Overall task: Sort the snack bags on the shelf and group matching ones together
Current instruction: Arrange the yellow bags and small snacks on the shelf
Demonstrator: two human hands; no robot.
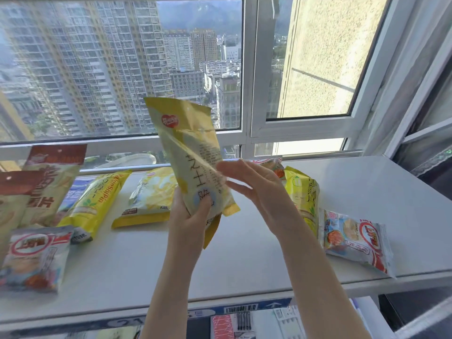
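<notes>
presently, item in hand: a tall yellow-and-white foil snack bag (193,152), held upright above the white shelf top (244,253), its long axis near vertical with the top leaning a little left. the left hand (193,216) gripped its lower end, thumb curled across the front. the right hand (247,184) stood open, fingers straight, tips at the bag's right edge; whether they touched it could not be told. relation that mattered: the likely match, a flat yellow-and-white pillow bag (149,194), lay on the shelf just left of the held bag, beyond the left hand, with its long axis running toward the window. the left hand was the nearer, so a short carry leftward and down would probably serve. other stock: a long yellow bag with pale panel (97,201) farther left; beige bags with brown-red headers (49,182) at far left; a small white, red and blue bag (34,258) at left front; a second white, red and blue bag (354,241) at right front, well apart from the first; a yellow-green bag (303,194) just right of the right hand. writing: the held bag bore a red heart-shaped logo, its script too blurred to read, and large dark characters "芝士" down the front, with a further one partly under the thumb. the long yellow bag showed latin letters ending "shipin". the white, red and blue bags carried a red ringed emblem, not legible.
</notes>
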